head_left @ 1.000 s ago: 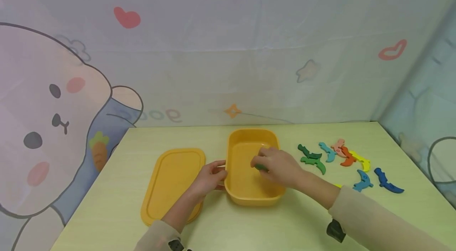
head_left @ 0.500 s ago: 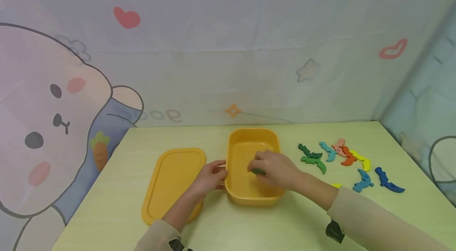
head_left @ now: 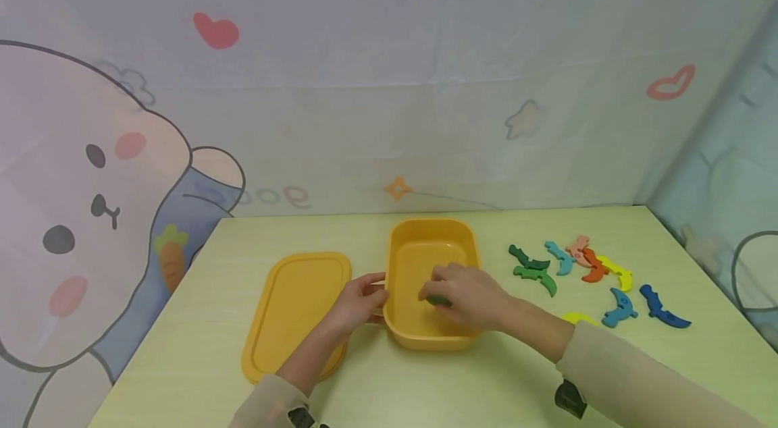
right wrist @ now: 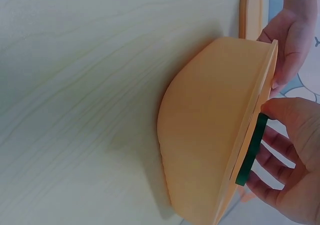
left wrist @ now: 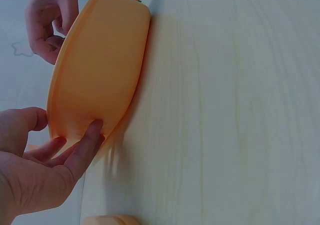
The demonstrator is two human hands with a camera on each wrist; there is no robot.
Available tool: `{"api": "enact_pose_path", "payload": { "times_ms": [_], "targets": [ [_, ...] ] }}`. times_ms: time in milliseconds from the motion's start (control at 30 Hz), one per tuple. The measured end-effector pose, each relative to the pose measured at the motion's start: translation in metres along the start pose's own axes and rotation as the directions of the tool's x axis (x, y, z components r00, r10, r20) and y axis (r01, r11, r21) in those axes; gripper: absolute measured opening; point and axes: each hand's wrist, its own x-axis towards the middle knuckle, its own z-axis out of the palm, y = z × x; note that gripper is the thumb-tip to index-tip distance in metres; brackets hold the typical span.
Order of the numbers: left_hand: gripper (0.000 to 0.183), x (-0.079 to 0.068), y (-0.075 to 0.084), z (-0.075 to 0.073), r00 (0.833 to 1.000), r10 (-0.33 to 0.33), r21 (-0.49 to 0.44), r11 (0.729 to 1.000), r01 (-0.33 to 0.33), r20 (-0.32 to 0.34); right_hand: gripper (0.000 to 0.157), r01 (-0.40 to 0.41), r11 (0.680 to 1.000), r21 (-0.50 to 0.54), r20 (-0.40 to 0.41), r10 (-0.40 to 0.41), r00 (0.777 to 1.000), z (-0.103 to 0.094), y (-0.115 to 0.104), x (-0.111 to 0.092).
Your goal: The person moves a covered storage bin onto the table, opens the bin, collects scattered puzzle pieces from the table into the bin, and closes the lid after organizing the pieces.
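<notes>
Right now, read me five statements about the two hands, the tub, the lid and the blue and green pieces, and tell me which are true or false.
1. The right hand holds a dark green piece. True.
2. The left hand touches the outside of the yellow tub. True.
3. The flat lid covers the yellow tub. False: the flat lid lies on the table, and the yellow tub is open.
4. In the head view, the yellow tub stands between the flat lid and the dark blue piece. True.
5. The dark blue piece is in the left hand. False: it lies on the table, and the left hand holds no piece.
</notes>
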Motion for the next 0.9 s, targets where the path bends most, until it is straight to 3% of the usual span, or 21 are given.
{"api": "enact_pose_path", "payload": {
  "times_ms": [333,900],
  "targets": [
    [0.045,-0.0001,-0.0003,0.0000,1.000,0.003,-0.006,1.000,-0.003,-0.001,0.020,-0.001,1.000,0.008,0.007,0.001,1.000,0.0020,-0.0012,-0.0001],
    [0.047,-0.0014,0.0008,0.0004,1.000,0.000,0.007,1.000,0.000,-0.006,0.028,-0.099,0.995,-0.004,0.037,0.099,0.994,-0.0026,-0.0025,-0.0012]
  ]
}}
